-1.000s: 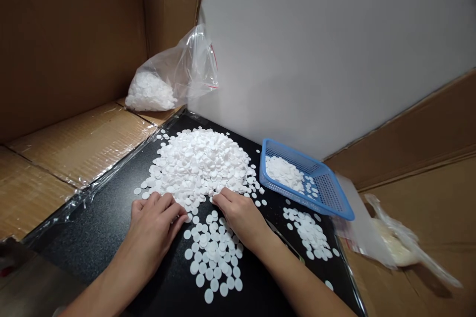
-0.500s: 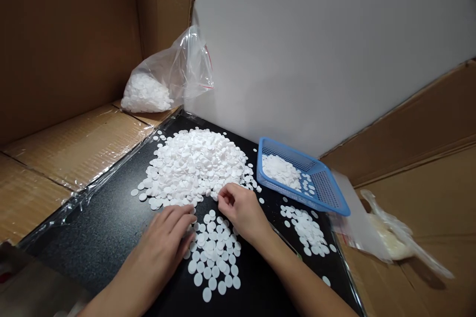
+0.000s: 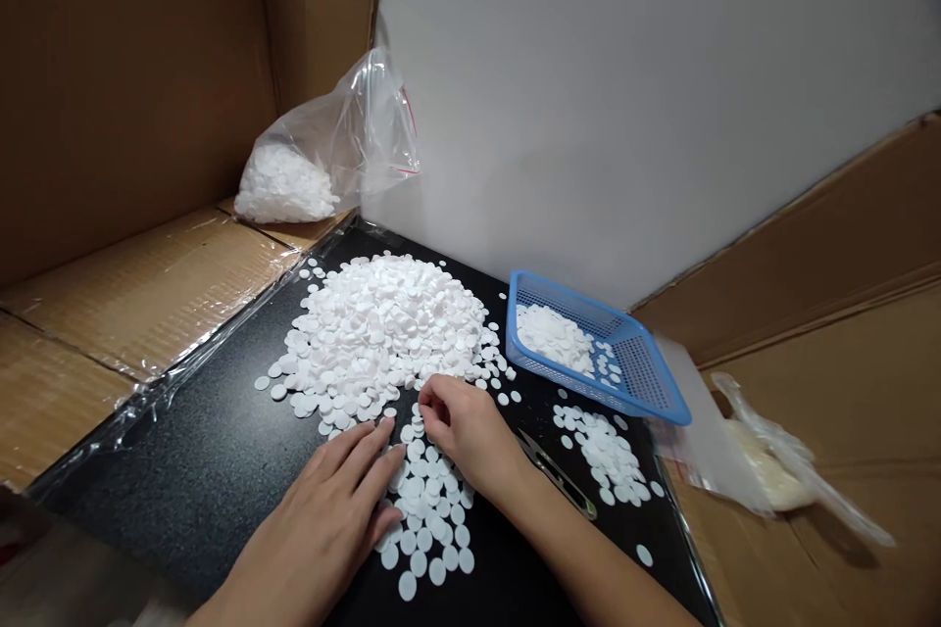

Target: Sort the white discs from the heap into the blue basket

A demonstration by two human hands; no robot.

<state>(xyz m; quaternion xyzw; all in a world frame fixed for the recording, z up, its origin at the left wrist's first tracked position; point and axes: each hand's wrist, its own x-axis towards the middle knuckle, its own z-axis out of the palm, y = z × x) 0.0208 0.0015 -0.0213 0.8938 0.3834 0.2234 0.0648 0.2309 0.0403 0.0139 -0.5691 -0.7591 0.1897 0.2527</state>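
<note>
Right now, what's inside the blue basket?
The blue basket holds a small heap of white discs at its left end, plus a few loose ones on the mesh floor. Whatever lies under the heap is covered.

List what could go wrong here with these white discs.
1. The left hand lies flat on the small spread, close to the big pile; a sweep might mix them.
2. A stray disc sits near the right edge of the mat and may slide off.
3. The metal tool lies beside the right hand; it may get knocked.
</note>
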